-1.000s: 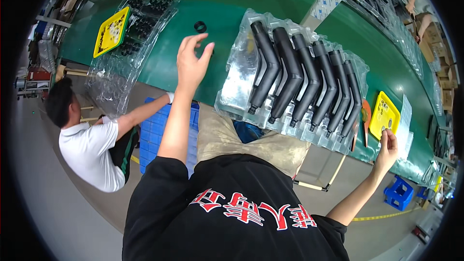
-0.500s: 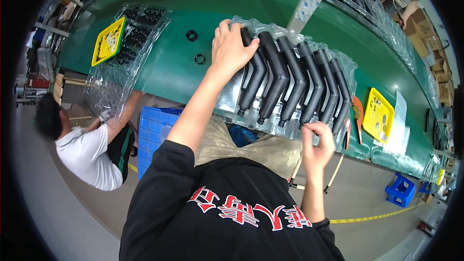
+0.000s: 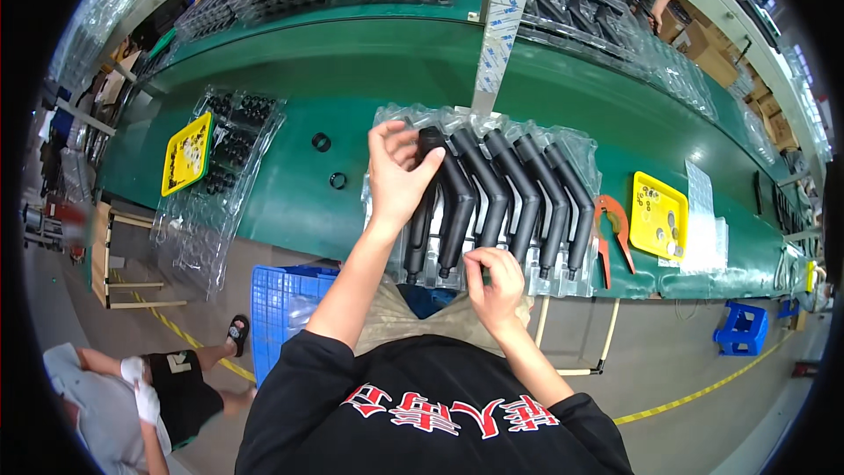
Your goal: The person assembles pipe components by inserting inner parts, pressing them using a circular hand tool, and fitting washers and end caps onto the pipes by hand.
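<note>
Green bench point(image 3: 290, 211), tubes point(image 3: 498, 198) beside left hand point(image 3: 394, 178)

Large red characters point(image 3: 488, 420) with white edges run in a row across the black shirt point(image 3: 369, 444) worn by the person with the camera. Blue print point(image 3: 503, 10), letters and a digit, repeats along the pale upright strip point(image 3: 498, 48) that comes down from the upper edge. On a co-worker's black shorts point(image 3: 180, 400) sits a small pale patch point(image 3: 178, 359), its marking too small to read.
</note>
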Demonstrator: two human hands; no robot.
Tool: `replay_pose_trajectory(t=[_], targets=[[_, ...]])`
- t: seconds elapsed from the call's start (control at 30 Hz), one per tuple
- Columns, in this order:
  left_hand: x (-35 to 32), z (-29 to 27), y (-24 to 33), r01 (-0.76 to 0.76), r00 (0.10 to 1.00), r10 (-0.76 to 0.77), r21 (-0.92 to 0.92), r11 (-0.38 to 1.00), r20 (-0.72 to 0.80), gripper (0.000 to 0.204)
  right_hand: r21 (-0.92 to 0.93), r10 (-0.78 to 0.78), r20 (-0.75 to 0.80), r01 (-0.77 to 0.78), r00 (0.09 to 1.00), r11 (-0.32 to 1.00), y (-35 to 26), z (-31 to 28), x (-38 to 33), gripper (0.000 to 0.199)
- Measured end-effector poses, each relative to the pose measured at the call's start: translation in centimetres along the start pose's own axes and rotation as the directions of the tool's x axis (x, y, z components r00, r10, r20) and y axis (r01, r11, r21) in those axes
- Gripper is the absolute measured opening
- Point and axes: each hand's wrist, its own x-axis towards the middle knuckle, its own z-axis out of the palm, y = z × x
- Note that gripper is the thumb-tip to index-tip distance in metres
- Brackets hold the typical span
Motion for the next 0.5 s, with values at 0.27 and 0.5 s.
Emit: replay_pose_trajectory(t=[0.27,0.5], targets=[[-0.7,0.4,-1.8,-0.305,0.950,0.216,0.523,0.796,0.226,0.038,0.008,-0.012,-0.004,0.012,1.000,1.000,0.0,0.4,0.6,0.016],[-3.8,0.1,5.5,-0.107,0.992,0.103,0.044,0.993,0.075,0.020,0.132,0.166,0.050,-0.171,0.985,0.976,-1.6,-1.3,1.2,0.012]])
